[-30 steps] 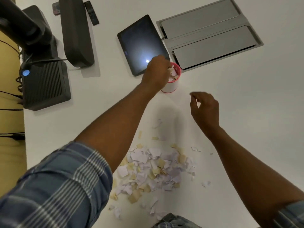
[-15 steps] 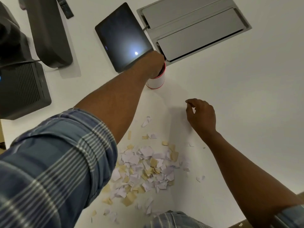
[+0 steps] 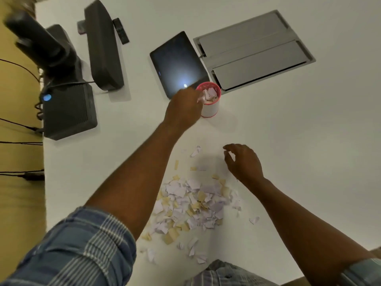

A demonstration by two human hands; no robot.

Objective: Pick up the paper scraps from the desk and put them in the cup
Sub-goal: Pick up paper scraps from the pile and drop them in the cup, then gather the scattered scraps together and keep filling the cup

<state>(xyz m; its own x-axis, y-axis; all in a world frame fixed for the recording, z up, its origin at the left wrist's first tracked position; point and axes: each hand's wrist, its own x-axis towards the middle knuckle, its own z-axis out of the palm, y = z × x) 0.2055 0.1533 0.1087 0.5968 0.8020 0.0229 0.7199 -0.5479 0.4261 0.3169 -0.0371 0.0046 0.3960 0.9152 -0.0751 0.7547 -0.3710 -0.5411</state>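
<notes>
A white cup (image 3: 210, 109) with a pink rim stands next to the tablet and holds several paper scraps. My left hand (image 3: 183, 110) is at the cup's left rim, back toward the camera, with its fingertips hidden; a white scrap (image 3: 200, 98) shows right at them over the rim. A pile of white and yellow paper scraps (image 3: 193, 203) lies on the white desk (image 3: 299, 141) close to me. Just above the pile's right side, my right hand (image 3: 243, 162) hovers with loosely curled fingers and holds nothing visible.
A dark tablet (image 3: 177, 62) lies behind the cup. Beside it sits a grey recessed cable panel (image 3: 253, 52). Black devices (image 3: 68, 108) and cables crowd the desk's left edge. Stray scraps (image 3: 195, 151) lie between the pile and the cup.
My left hand was over the cup's mouth and has drawn back to its left rim. My right hand stayed near the pile. The camera view shifted.
</notes>
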